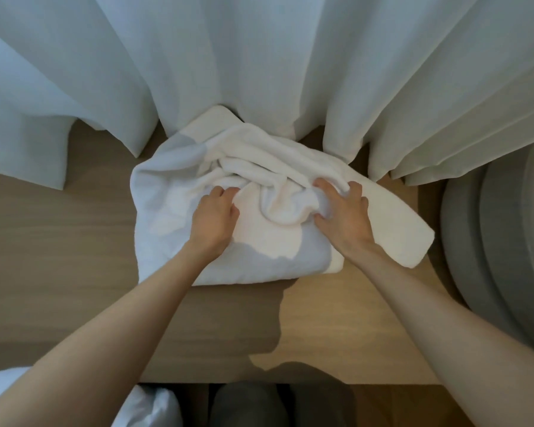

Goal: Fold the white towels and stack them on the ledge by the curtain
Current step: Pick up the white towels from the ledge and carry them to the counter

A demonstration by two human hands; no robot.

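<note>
Nearest you, a white cloth [142,405] sits bottom left, below the wooden ledge [336,318]. Both arms reach forward. Your left hand [213,218] curls its fingers into the crumpled white towel [269,167], and your right hand [344,214] grips a bunched fold between thumb and fingers. The towel lies mid-ledge, its far edge against the curtain [259,57].

White towels [253,229], brown woodgrain ledge [59,241], seemingly pale-blue curtain [259,57].
</note>
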